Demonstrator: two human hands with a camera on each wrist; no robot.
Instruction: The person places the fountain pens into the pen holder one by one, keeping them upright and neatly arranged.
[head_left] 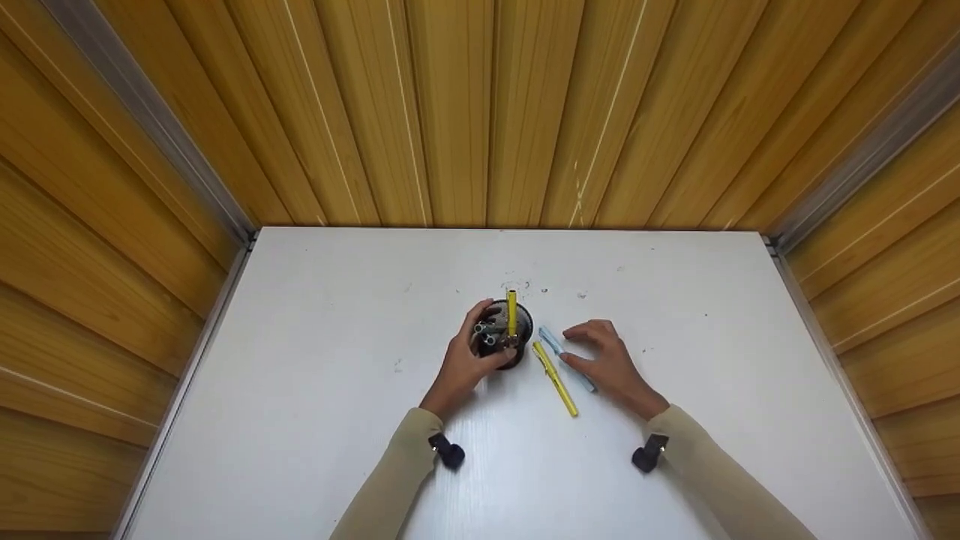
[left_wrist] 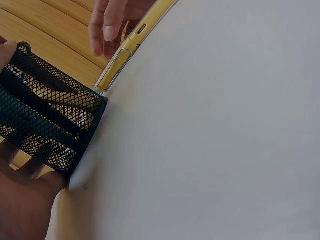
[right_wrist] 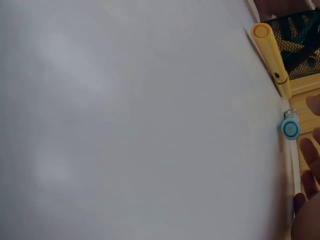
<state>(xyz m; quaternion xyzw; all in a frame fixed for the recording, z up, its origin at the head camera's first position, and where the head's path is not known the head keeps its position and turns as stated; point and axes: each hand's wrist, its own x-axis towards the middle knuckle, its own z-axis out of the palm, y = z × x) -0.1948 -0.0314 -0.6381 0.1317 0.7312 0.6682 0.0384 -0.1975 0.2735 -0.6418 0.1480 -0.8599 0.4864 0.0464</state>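
A black mesh pen holder [left_wrist: 50, 102] stands on the table, and my left hand [head_left: 466, 366] grips it around its side. Out of its top rises a yellow pen [head_left: 512, 311], with several darker pens or tubes [head_left: 481, 328] beside it. On the table to its right lies a second yellow pen [head_left: 555, 379] with a wire clip. Next to that one is a light blue pen [head_left: 551, 340], partly covered by my right hand [head_left: 611, 365]. The right hand's fingers are spread and loosely bent around the blue pen, apart from it in the right wrist view.
The white table [head_left: 285, 360] has small dark marks near its middle. Yellow wood-look panels [head_left: 450, 112] rise behind it and along both sides. Each sleeve carries a small black wrist camera, one on the left [head_left: 448, 452] and one on the right [head_left: 649, 453].
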